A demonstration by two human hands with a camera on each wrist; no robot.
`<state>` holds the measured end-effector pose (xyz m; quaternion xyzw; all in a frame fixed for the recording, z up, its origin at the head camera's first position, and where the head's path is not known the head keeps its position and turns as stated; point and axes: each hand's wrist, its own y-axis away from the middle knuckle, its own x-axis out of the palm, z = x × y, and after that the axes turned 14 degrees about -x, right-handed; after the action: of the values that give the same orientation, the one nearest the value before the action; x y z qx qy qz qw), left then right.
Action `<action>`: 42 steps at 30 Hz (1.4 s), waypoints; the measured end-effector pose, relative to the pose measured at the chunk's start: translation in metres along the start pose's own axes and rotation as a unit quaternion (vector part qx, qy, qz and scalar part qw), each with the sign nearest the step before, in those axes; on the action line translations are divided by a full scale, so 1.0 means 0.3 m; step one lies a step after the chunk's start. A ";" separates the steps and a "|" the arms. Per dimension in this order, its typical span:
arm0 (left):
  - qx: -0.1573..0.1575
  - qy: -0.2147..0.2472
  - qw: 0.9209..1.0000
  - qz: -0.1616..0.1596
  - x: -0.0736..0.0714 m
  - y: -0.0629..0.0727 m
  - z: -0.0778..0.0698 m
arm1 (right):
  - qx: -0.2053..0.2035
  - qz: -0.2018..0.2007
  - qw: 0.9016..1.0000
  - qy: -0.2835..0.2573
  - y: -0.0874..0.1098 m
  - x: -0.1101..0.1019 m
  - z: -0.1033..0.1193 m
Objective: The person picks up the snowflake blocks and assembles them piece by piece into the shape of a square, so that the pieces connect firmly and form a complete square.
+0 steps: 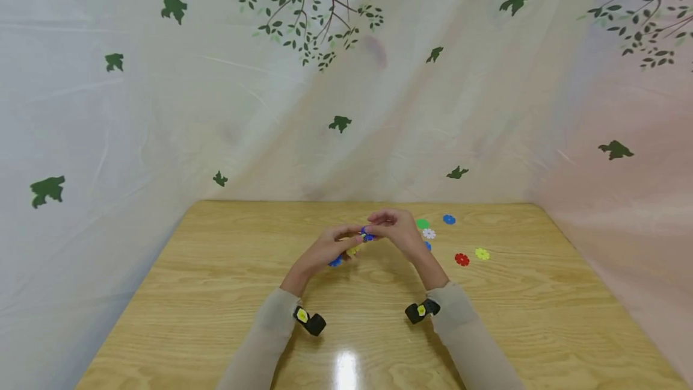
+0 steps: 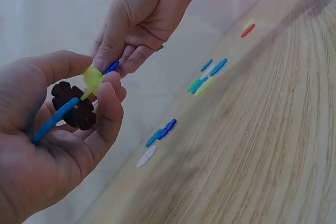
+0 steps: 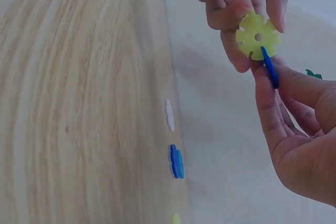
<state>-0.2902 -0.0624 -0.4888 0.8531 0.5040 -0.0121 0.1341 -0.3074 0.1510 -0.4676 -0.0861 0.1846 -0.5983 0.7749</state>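
My left hand (image 1: 323,250) grips a small chain of flower-shaped plastic discs joined at their notches. In the left wrist view it has a light blue disc (image 2: 55,120), a dark brown disc (image 2: 65,98) and a yellow disc (image 2: 92,78). Thumb and fingers of the right hand (image 1: 399,232) pinch a dark blue disc (image 3: 270,70). Its end meets the rim of the yellow disc (image 3: 249,35), the two standing crosswise. Both hands are held up over the table, fingertips close together, and fingers partly cover the brown disc.
On the wooden table (image 1: 216,294), to the right of the hands, lie loose discs: green (image 1: 422,223), blue (image 1: 449,219), white (image 1: 429,234), red (image 1: 462,259) and yellow (image 1: 482,254). A printed cloth (image 1: 271,155) hangs behind the table's far edge. Each sleeve bears a wrist camera.
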 end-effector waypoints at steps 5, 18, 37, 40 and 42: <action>-0.012 0.019 1.000 0.001 0.004 -0.005 0.005 | 0.000 0.014 0.999 0.034 -0.002 -0.024 0.016; -0.024 0.078 0.995 -0.060 -0.003 -0.002 0.000 | 0.021 0.136 0.974 0.180 -0.015 -0.222 -0.022; -0.016 0.107 0.992 -0.058 -0.015 0.003 0.008 | 0.036 0.225 0.935 0.273 0.002 -0.292 -0.122; -0.016 0.115 0.991 -0.065 -0.015 0.002 0.007 | 0.033 0.224 0.934 0.277 -0.001 -0.287 -0.128; -0.017 0.117 0.991 -0.069 -0.015 0.003 0.007 | 0.030 0.226 0.932 0.281 -0.004 -0.284 -0.131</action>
<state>-0.2914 -0.0670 -0.4899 0.8096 0.5738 0.0873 0.0874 -0.3420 0.2358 -0.4876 0.1530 0.3911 -0.4127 0.8083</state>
